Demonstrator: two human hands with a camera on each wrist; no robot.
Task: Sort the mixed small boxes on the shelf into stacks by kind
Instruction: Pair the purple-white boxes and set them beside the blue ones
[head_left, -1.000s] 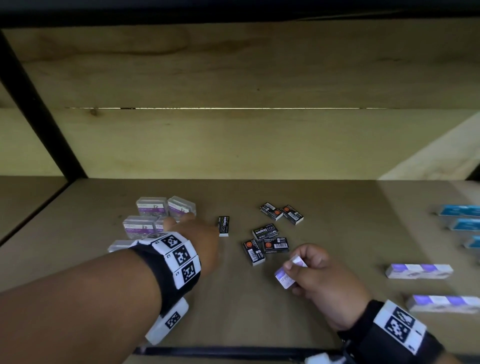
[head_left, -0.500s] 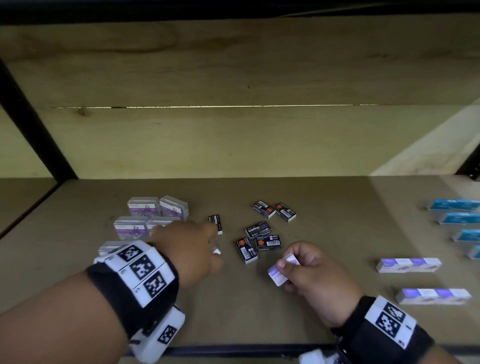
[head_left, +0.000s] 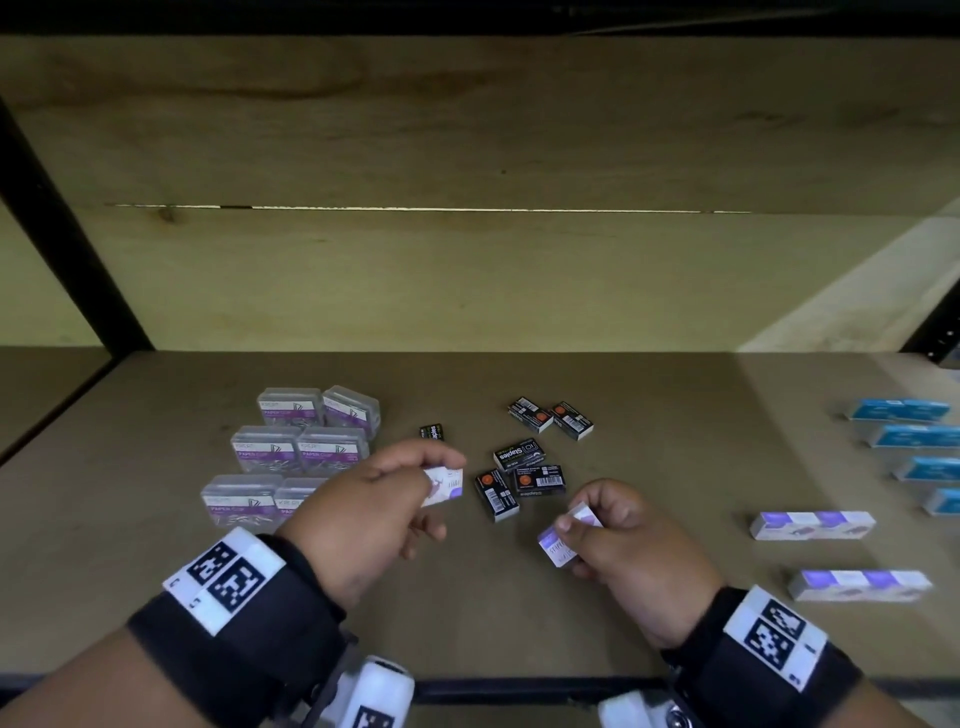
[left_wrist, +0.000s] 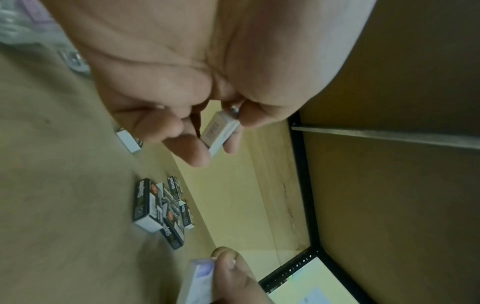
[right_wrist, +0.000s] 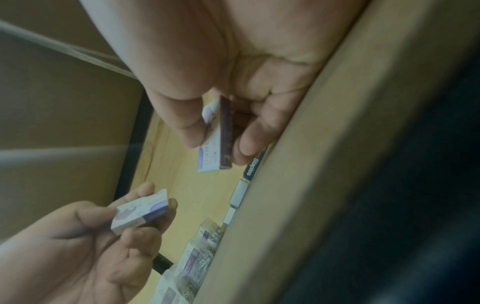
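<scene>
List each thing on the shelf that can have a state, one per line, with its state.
left hand: pinches white-and-purple box, lifted
right hand: pinches second white-and-purple box, lifted
black staples boxes: scattered flat, unstacked
clear paper clip cases: closed, grouped
long purple-white boxes: lying flat, apart
blue boxes: in a row

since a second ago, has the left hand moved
Yes. The left hand has drawn back toward the shelf's front edge, away from the lone black staples box, now pinching a white-and-purple box.

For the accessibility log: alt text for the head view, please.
Each hand pinches a small white-and-purple box above a wooden shelf: left hand, right hand. Black staples boxes lie scattered between clear paper-clip boxes and blue boxes.
</scene>
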